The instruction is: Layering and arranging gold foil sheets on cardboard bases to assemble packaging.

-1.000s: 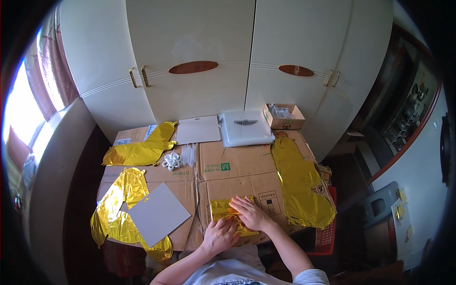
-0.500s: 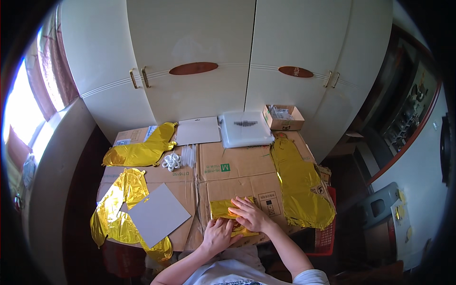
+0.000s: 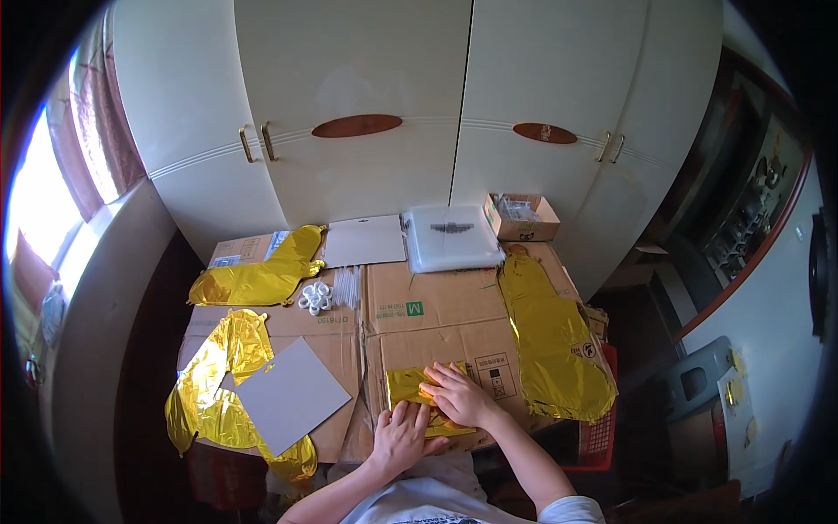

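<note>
A folded gold foil balloon (image 3: 404, 382) lies flat on the cardboard at the near middle. My right hand (image 3: 460, 397) rests across its upper right part, palm down with fingers outstretched. Closer to me, my left hand (image 3: 403, 437) presses on the foil's lower left part, its fingers extended and the thumb pointing right. Both hands are open and touch the foil without gripping it. They hide much of its middle and lower edge. To their right, a flat, unfolded gold foil balloon (image 3: 554, 341) reaches down to the table's front corner.
Cardboard (image 3: 436, 297) covers the table. At left, a grey card (image 3: 294, 396) lies on a gold foil balloon (image 3: 236, 336); another foil balloon (image 3: 257, 278) lies behind. White ribbon rolls (image 3: 315, 298), clear straws (image 3: 346, 286), a pale card (image 3: 367, 239), plastic bags (image 3: 454, 249) and a small box (image 3: 532, 229) sit farther back.
My left hand has shifted very slightly over the foil. My right hand stays nearly in place, and the other things have not moved.
</note>
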### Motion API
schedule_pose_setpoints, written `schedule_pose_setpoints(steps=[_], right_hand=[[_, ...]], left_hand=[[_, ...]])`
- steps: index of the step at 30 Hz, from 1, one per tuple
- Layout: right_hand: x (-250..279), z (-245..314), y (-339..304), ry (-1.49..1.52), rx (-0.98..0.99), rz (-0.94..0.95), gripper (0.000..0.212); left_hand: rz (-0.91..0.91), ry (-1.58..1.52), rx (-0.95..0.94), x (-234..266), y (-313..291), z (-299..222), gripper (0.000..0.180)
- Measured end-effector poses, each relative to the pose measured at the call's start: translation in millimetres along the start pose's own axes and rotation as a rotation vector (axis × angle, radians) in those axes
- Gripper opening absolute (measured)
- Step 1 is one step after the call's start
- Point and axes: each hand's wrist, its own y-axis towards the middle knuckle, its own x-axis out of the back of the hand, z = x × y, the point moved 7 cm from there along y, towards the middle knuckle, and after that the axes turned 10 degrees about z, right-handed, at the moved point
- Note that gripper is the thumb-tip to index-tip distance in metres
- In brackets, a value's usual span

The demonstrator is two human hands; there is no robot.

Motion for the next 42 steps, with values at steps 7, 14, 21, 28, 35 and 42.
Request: schedule_pose_setpoints(steps=[7,14,21,28,35,42], right_hand=[[-4.0,-1.2,0.1,-0.024,-0.004,0.02,0.04],[-5.7,-4.3,-1.0,-0.045,-0.012,0.036,0.048],[-3.7,-1.6,-0.3,-0.041,-0.022,0.043,0.049],[-4.3,3.8,-0.5,-0.149,-0.004,0.101,0.052],[-9.6,-0.2,-6.7,-0.283,-0.034,0.184,0.059],[-10.3,1.7,-5.1,-0.286,-0.016,0.147,0.058]], left_hand=[[0.047,-0.024,0.0,7.3,-11.8,-0.1,0.054],[0.077,-0.093,-0.008,7.9,3.3,9.8,0.081],[0.174,-0.025,-0.012,-14.6,-9.6,11.3,0.092],[0.152,-0.006,-0.02,-17.0,-13.3,11.4,0.092],[0.153,-0.01,-0.018,-15.6,-12.3,10.9,0.091],[0.16,-0.085,0.035,-10.5,-3.2,19.1,0.086]])
